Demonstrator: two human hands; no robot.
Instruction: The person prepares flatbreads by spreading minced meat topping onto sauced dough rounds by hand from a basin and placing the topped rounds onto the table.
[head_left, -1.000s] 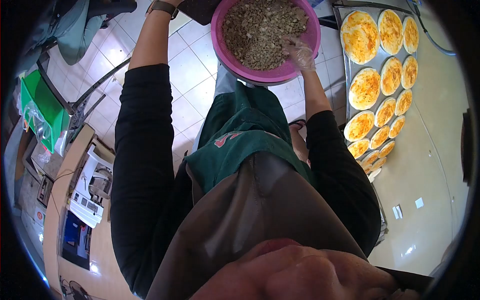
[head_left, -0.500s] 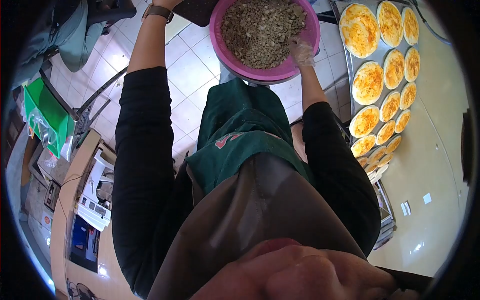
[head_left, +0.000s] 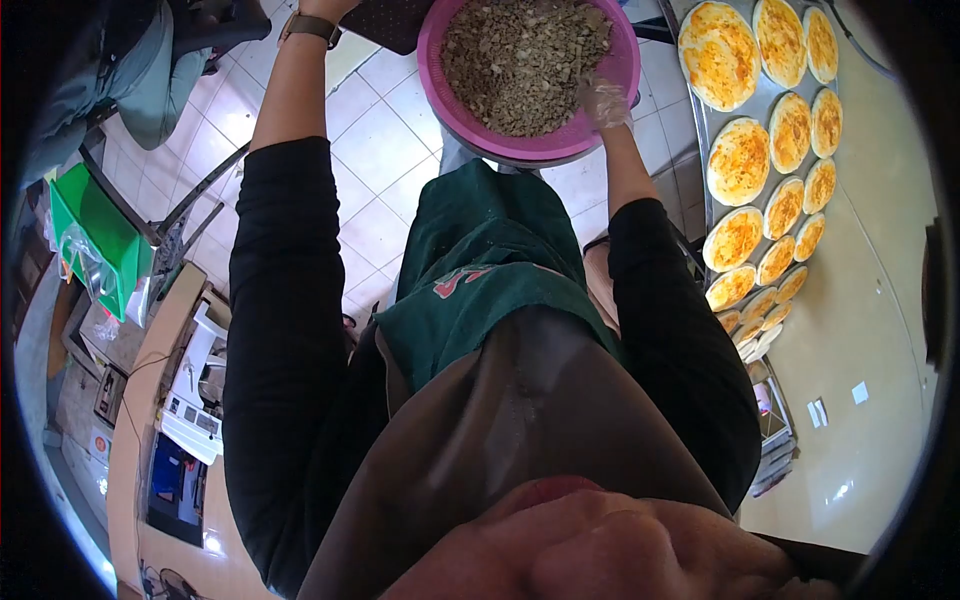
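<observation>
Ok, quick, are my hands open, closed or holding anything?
Left hand: mostly out of frame; cannot tell.
Right hand: at the rim of the round pink plastic basin; grip unclear.

Forward is taken as 12 o'clock. At 12: basin (head_left: 560, 141), with crumbled mix (head_left: 525, 65) inside. The right hand (head_left: 605, 103) is at the basin's 4 o'clock edge. At 11: left hand (head_left: 328, 8), cut off by the view's upper limit, near a perforated panel (head_left: 392, 22) that lies left of the basin. At 2: tray (head_left: 757, 105) carrying flatbreads (head_left: 740, 162) in rows, overlapping toward 3. At 10: another person's leg (head_left: 150, 80). Between 9 and 10: bin (head_left: 120, 245). Between 8 and 9: counter (head_left: 132, 470), with a machine (head_left: 190, 425) on it. Floor tiles (head_left: 385, 140) extend below, left of the basin.
</observation>
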